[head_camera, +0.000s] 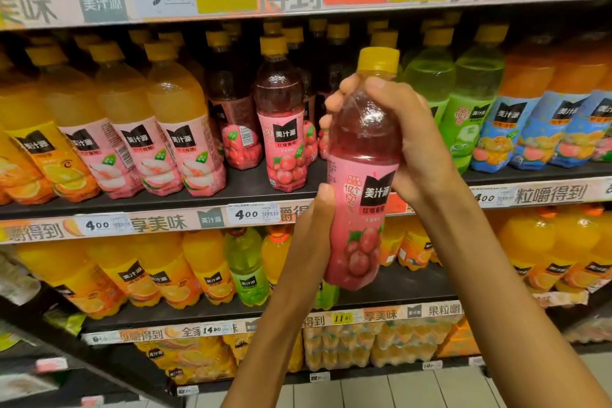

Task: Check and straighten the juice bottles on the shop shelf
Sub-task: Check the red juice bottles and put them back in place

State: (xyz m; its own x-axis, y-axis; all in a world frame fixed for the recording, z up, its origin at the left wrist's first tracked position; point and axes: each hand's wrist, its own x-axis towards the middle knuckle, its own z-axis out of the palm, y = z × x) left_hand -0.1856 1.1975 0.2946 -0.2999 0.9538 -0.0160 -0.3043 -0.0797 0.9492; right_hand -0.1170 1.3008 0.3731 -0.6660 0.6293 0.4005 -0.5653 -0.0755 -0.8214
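Stocked shop shelf [265, 190], tiled floor [397, 387]

Held bottle [361, 172]: yellow cap, clear pinkish-red juice, pink label with red grapes and a black logo patch. Shelf [251, 190]: dark grey boards, pale price strips with orange and grey print. Peach bottles [178, 129]: orange juice, pink labels. Green bottles [470, 99]: lime. Orange bottles [516, 109]: blue labels.
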